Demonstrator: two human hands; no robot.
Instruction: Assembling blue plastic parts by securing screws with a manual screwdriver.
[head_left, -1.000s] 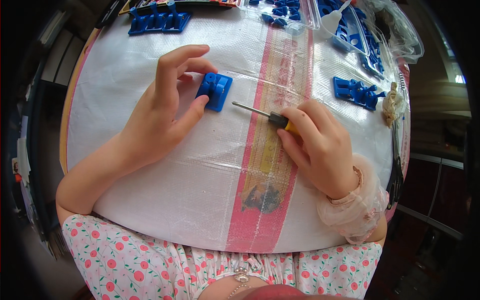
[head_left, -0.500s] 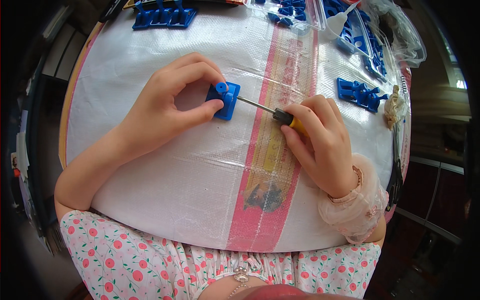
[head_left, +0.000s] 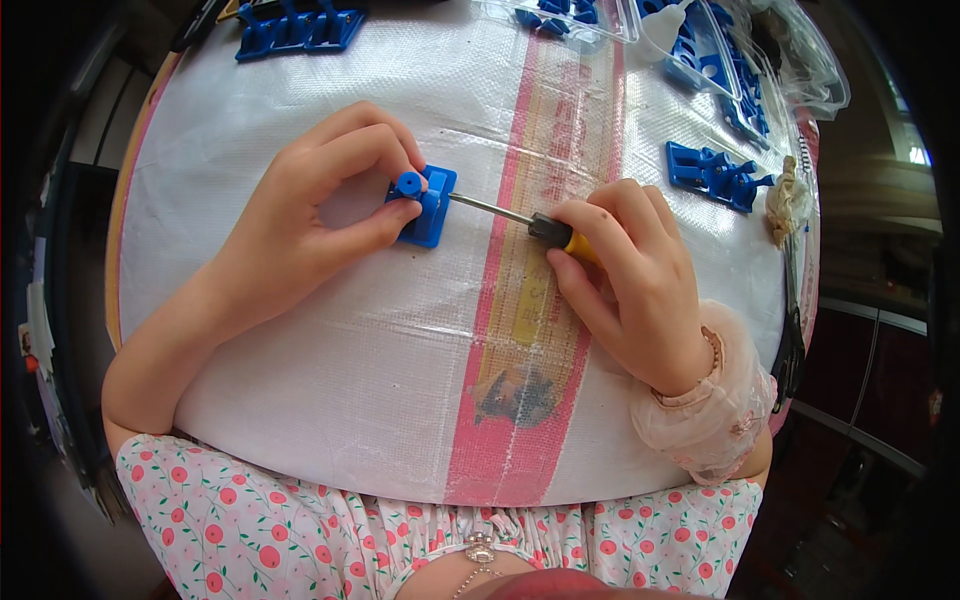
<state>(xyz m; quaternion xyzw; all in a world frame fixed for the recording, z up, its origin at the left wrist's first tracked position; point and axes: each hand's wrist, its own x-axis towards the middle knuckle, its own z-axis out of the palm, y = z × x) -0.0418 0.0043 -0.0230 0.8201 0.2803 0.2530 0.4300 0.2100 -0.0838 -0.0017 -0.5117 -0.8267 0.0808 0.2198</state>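
A view from above looks down on a person's two bare hands working at a round surface [head_left: 330, 400] covered in white woven plastic sheeting with a pink and yellow stripe [head_left: 540, 300] running from near to far down its middle.

The left hand [head_left: 300, 220] is curled around a small blue plastic part [head_left: 425, 205]. Thumb and fingers close on it from both sides, pinning it against the surface just left of the stripe, seemingly so it cannot slide or turn. A round blue knob on the part sits between the thumb tip and forefinger.

The right hand [head_left: 630, 280] is closed around the yellow and black handle of a screwdriver [head_left: 520, 218]. Its thin metal shaft lies almost flat, pointing left across the stripe, and its tip meets the right side of the blue part. The low angle suggests the tool is driving into the part's side rather than its top. A gauzy pink cuff [head_left: 710, 410] covers that wrist.

More blue plastic pieces lie well apart from the work: a group at the far left edge [head_left: 295, 25], one at the right [head_left: 715, 175], and others in clear plastic bags [head_left: 720, 60] at the far right. A floral top [head_left: 300, 530] shows at the near edge.
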